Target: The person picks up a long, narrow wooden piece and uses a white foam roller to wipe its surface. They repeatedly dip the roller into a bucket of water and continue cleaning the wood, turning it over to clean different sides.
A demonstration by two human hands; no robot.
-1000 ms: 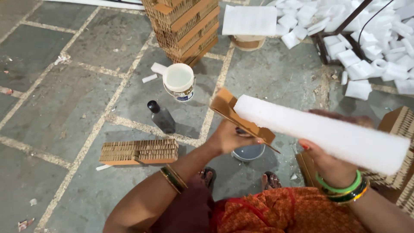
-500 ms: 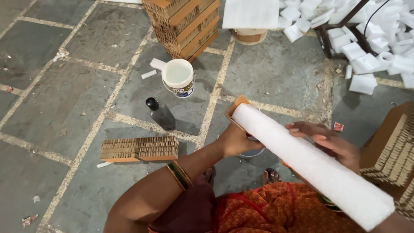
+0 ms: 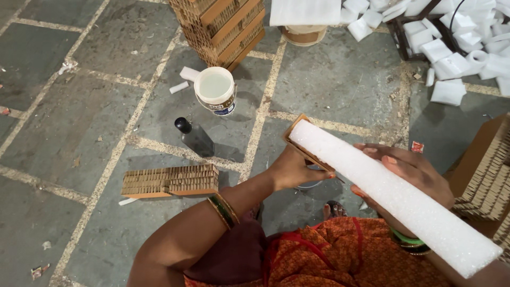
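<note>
A long white foam strip (image 3: 393, 194) lies along a brown corrugated cardboard piece (image 3: 295, 139), slanting from the middle of the view down to the lower right. My left hand (image 3: 292, 170) grips the cardboard from below near its far end. My right hand (image 3: 409, 172) rests flat on the foam strip's side, fingers spread along it. Both wrists carry green bangles. Most of the cardboard is hidden under the foam.
On the stone floor stand a white tub of pale liquid (image 3: 215, 90), a dark bottle (image 3: 194, 137), a flat corrugated cardboard block (image 3: 170, 180) and a tall cardboard stack (image 3: 220, 26). White foam pieces (image 3: 451, 48) pile up at the top right. More cardboard (image 3: 489, 175) sits at the right.
The foam strip and cardboard have swung from nearly level to a steep slant toward the lower right. My right hand has slid from beneath the strip onto its side.
</note>
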